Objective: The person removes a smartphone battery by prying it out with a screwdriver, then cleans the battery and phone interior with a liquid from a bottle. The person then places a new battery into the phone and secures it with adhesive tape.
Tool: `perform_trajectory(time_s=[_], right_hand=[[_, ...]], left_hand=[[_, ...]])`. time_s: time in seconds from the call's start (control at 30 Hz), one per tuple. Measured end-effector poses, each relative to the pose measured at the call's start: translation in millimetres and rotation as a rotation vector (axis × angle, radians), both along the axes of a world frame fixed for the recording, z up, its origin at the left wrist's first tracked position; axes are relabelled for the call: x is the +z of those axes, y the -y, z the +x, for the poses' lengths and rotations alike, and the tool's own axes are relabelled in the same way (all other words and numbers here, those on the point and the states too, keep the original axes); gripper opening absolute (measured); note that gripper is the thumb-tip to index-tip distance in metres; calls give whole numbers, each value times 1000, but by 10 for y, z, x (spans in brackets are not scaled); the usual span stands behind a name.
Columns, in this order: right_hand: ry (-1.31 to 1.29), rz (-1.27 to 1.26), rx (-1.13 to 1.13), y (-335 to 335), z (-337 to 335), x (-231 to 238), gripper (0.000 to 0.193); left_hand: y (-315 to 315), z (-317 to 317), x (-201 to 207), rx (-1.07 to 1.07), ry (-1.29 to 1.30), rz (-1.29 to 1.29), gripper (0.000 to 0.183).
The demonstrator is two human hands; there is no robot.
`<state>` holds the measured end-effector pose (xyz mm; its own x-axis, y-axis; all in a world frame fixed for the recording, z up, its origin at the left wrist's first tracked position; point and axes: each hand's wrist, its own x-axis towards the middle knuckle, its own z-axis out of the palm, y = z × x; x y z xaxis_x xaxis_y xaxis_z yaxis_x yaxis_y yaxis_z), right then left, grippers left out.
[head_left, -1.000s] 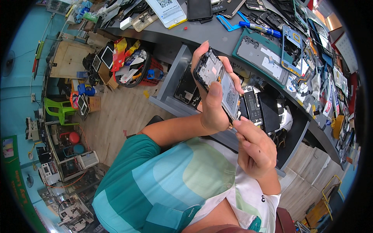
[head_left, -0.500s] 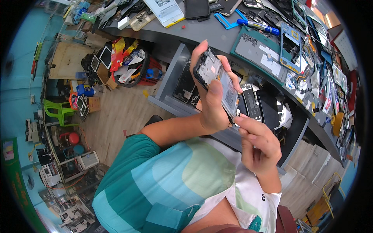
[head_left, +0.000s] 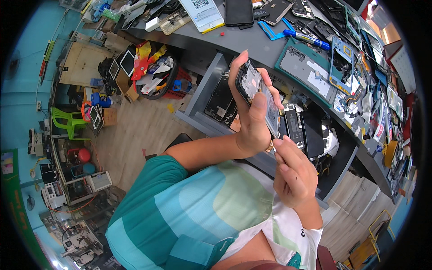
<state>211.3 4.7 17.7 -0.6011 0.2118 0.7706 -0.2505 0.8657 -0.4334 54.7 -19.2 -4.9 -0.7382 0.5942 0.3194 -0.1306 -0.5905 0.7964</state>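
Note:
My left hand [head_left: 252,121] grips an opened phone [head_left: 257,90] with its back cover off, held up in front of an open grey drawer [head_left: 211,85]. The thumb presses on the phone's inner side and the fingers wrap behind it. My right hand [head_left: 294,173] is just below the phone's lower end, fingers pinched together at that end. Whether a small tool or part sits in the pinch is too small to tell.
A grey workbench [head_left: 243,40] runs across the top, covered with phones, phone parts, a blue pen [head_left: 308,39] and a green work mat [head_left: 310,72]. The drawer holds several phones [head_left: 297,128]. Boxes, a green plastic chair [head_left: 67,121] and clutter cover the floor at left.
My right hand has stayed under the phone's lower end with small finger shifts. The left hand keeps the phone in almost the same place.

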Motion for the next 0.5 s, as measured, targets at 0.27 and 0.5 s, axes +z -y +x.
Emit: perform_trajectory(time_s=[0.27,0.5], right_hand=[[-19,9,-1,-3,-33,-1,31],[66,-25,-18,6,-9,61,29]], left_hand=[[24,-11,-15,25,-22,-30,87],[16,-16,-59,40,-36,-36,84]])
